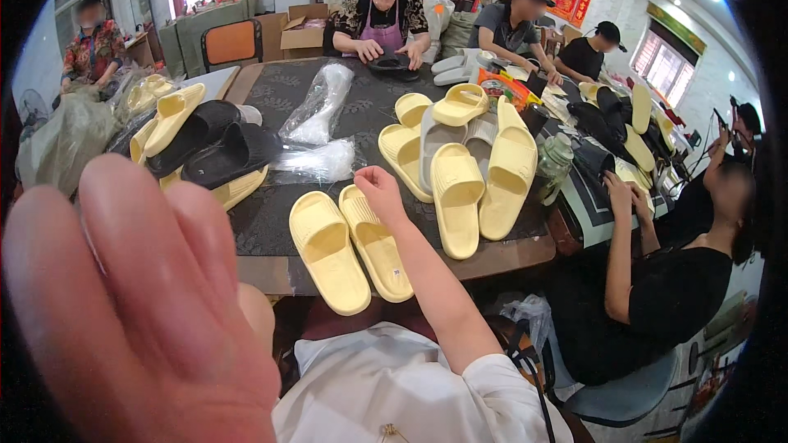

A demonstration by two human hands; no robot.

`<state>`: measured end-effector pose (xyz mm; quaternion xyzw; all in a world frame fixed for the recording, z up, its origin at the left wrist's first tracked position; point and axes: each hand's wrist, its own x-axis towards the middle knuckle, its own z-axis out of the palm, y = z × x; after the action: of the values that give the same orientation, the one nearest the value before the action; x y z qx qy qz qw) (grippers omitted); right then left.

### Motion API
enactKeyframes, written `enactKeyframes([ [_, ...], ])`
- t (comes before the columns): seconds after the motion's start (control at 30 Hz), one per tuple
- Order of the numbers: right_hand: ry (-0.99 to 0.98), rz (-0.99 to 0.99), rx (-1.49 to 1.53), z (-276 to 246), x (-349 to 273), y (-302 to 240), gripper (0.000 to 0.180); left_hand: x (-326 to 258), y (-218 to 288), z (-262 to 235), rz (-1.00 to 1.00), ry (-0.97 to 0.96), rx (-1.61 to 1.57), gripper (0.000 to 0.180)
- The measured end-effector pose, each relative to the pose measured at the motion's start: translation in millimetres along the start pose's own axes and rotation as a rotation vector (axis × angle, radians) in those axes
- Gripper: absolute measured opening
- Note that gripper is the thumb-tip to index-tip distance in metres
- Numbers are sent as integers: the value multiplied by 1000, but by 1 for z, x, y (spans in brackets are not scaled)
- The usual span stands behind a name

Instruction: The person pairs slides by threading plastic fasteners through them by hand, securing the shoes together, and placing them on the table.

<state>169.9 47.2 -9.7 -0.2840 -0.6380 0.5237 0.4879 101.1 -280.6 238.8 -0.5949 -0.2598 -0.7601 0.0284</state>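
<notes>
on dark table, right hand (379,190) gripping yellow slipper (376,242), left hand (139,295) spread, slipper pile (460,156) beyond

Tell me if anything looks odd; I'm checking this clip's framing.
Yes: the left hand is raised close to the camera, open and blurred, blocking the lower left. The right hand rests on the pair of yellow slippers; these overhang the table edge.

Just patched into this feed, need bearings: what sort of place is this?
Most likely a small footwear packing or sorting workshop. Yellow slide sandals lie piled on the shared worktable, clear plastic bags lie beside them, and several seated people handle black and yellow slides.
</notes>
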Motion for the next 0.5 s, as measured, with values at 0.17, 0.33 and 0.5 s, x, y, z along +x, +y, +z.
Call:
enactKeyframes([
  [0.17, 32, -13, 48, -11, 4, 12, 12, 4, -2, 0, 63, -36, -226, 72],
  [0.33, 48, -49, -33, -2, 14, 16, 21, 11, -10, 10, 133, -127, -536, 75],
  [0.5, 128, -180, -65, -17, -12, -35, 27, -49, -98, -13, 132, 15, 337, 51],
])
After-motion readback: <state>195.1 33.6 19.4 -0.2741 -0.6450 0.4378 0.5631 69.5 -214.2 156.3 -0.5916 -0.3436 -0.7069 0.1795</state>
